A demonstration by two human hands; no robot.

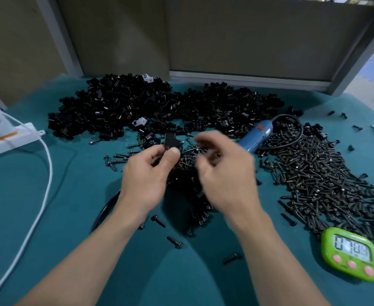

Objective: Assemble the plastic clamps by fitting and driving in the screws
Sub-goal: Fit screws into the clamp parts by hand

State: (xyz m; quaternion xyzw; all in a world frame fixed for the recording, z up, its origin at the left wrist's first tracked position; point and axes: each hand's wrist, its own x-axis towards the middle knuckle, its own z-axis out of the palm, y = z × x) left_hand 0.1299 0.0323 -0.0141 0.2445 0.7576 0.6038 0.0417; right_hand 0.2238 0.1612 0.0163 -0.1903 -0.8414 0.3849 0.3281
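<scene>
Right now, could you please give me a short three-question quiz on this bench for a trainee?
1. True or false: the left hand pinches a black plastic clamp.
2. Where is the blue electric screwdriver? A: in the left hand. B: lying on the table at the edge of the screw pile. C: hanging from above.
3. Fill in: the timer with pink buttons has a ____ case.

Key: 1 true; 2 B; 3 green.
</scene>
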